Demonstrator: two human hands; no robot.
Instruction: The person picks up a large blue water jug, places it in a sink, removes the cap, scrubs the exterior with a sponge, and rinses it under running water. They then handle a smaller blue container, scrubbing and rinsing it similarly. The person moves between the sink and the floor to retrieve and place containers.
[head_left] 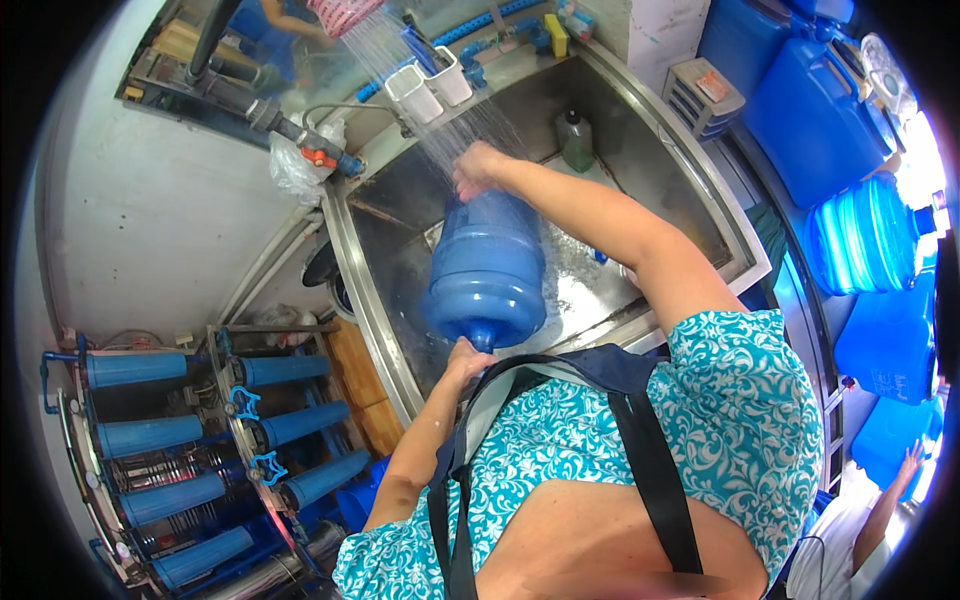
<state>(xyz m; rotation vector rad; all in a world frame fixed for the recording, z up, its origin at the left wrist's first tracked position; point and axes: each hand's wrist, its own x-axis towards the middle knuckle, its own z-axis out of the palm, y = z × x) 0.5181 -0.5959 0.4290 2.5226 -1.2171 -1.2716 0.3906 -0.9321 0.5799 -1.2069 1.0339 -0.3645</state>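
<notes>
Water Jug Held Lengthwise in Sink, Left Hand at Neck

The blue water jug point(488, 265) is lying on its side within the stainless-steel sink point(680, 165); whether the sink floor is bearing its weight cannot be told. Its long axis is running away from the wearer, neck pointing back toward the body and base facing the far wall.

The left hand point(468, 362) is occupying the near end, its fingers closing around the neck. The right hand point(480, 170) is reaching across to the far end, sitting at the base; its fingers are bending, but whether they are gripping anything cannot be determined. The jug's body is thus extending between the two hands, with the left being nearer the wearer.

Water is falling from a pink shower head point(345, 12) onto the right hand's area. A capped bottle point(575, 142) is standing beyond the right forearm.
</notes>
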